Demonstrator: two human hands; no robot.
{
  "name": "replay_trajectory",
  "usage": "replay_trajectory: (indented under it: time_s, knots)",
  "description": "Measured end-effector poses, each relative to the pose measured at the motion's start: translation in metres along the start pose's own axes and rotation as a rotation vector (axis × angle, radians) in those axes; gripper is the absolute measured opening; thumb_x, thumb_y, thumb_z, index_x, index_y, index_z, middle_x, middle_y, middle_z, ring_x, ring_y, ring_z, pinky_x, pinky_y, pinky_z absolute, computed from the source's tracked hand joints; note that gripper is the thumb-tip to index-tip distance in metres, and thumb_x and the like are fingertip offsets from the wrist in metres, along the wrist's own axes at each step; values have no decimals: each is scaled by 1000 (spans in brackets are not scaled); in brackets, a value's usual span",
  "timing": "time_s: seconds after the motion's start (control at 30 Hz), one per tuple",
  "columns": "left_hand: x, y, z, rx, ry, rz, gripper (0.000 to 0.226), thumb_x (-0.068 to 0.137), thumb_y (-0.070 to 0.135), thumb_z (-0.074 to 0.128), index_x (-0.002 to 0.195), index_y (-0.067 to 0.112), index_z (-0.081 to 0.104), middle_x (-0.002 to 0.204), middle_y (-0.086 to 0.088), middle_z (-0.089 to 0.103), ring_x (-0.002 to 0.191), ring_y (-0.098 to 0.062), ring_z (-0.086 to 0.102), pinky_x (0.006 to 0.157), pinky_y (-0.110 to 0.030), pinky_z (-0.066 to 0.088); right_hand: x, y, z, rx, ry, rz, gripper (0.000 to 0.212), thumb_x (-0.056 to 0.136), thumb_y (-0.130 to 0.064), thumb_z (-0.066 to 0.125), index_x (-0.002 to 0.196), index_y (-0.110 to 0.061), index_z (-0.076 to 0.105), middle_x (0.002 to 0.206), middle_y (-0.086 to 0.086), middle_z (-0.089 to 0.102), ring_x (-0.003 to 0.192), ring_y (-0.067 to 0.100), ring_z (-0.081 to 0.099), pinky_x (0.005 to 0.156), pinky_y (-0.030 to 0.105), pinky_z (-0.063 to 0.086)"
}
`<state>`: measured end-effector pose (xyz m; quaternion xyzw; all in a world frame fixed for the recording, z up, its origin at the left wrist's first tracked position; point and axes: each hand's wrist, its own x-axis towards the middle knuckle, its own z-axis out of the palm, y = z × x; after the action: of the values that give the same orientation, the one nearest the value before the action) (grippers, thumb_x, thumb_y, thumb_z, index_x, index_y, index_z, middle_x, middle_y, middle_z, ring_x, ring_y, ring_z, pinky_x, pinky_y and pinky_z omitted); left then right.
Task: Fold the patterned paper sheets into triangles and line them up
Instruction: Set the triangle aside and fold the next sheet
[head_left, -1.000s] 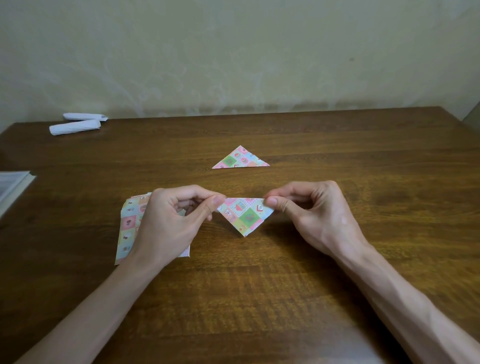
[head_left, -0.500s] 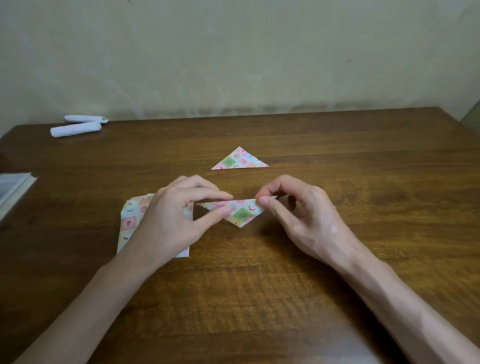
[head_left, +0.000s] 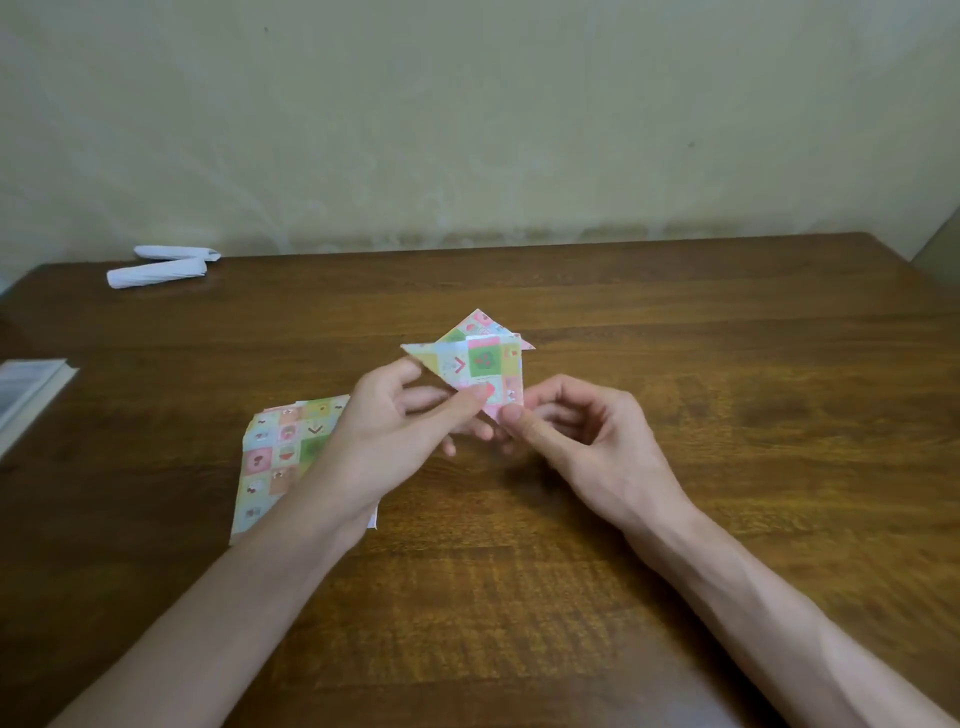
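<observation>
A small folded patterned triangle is held up above the table, tilted toward me. My left hand pinches its lower left edge with the thumb on top. My right hand pinches its bottom corner between thumb and fingers. Behind it lies another folded triangle on the table, mostly hidden, only its top tip and right corner showing. A stack of flat patterned sheets lies under my left wrist, partly covered by it.
Two rolled white papers lie at the back left of the wooden table. A book or pad sticks in from the left edge. A pale wall stands behind the table.
The folded triangle has been lifted off the table and turned upright, now in front of the far triangle. Both hands rose with it and shifted their pinch to its lower edge and corner.
</observation>
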<state>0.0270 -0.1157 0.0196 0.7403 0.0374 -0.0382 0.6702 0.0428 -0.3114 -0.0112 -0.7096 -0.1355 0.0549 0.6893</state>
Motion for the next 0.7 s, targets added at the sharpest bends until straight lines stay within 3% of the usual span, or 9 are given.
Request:
replay_trajectory:
  time_s: [0.07,0.17,0.3,0.4,0.53,0.7]
  knots:
    - [3,-2,0,59,24,26,23,93,26,75,115,22,74,96,1,80,92,-10,75,75,-26,52,2,0,-2,28,19,-8,13,95,-15,72,97,-2,71,81,13,77,68,16,68,65,21,53]
    - [7,-1,-8,84,98,104,20,90,27,78,108,18,77,99,1,79,82,-1,71,67,-13,50,5,4,-5,-79,12,-70,8,98,-13,70,99,-5,73,77,7,74,66,12,60,68,18,50]
    - [10,0,-22,265,113,129,11,86,26,81,97,25,81,93,11,79,92,-4,75,82,-19,58,8,9,-7,-154,37,-89,6,98,-15,70,100,-13,76,77,7,73,65,8,57,69,20,49]
    - [13,0,-30,339,78,126,12,88,22,81,99,26,81,93,13,79,92,-2,74,81,-17,59,10,11,-9,-186,60,-78,5,96,-18,73,100,-16,76,76,3,74,64,9,60,71,21,52]
    - [23,-5,-34,392,136,175,14,89,17,80,100,25,80,93,11,79,92,-5,75,86,-27,61,24,5,-16,-311,74,-25,8,91,-27,79,89,-21,75,74,-4,77,66,10,68,74,24,54]
    - [27,-14,-42,391,237,225,17,95,20,74,107,31,77,102,15,77,98,-5,73,89,-33,61,65,3,-20,-409,113,80,15,83,-41,85,86,-28,82,82,-8,77,73,4,65,65,20,47]
